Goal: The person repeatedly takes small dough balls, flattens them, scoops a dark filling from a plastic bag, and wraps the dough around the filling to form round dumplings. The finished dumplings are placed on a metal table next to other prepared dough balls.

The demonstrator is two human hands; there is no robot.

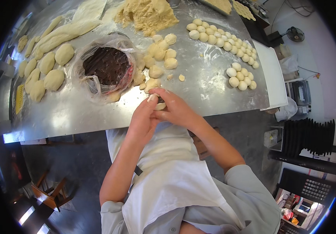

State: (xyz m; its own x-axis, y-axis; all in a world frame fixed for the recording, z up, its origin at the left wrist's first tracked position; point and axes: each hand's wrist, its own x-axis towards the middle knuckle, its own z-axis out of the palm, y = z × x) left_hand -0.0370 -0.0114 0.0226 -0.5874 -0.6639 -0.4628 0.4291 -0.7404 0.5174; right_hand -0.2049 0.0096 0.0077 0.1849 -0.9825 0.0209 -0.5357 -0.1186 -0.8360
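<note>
Both hands meet at the table's front edge around a small piece of pale dough (160, 106) with dark filling showing in it. My left hand (142, 117) closes on it from the left, thumb up against the dough. From the other side my right hand (177, 110) curls its fingers and thumb about the same piece. Just beyond and to the left is a tub lined with clear plastic (79, 68), holding dark paste (107, 65). Yellow dough lumps (156, 71) lie loosely piled right of the tub, some close to my fingertips.
Flattened pale dough pieces (53, 80) and a long dough roll (68, 36) lie at the left of the metal table (203, 84). A crumbly yellow dough heap (146, 15) sits at the back. Smooth round balls stand in rows (227, 46) and a smaller cluster (242, 76) at the right.
</note>
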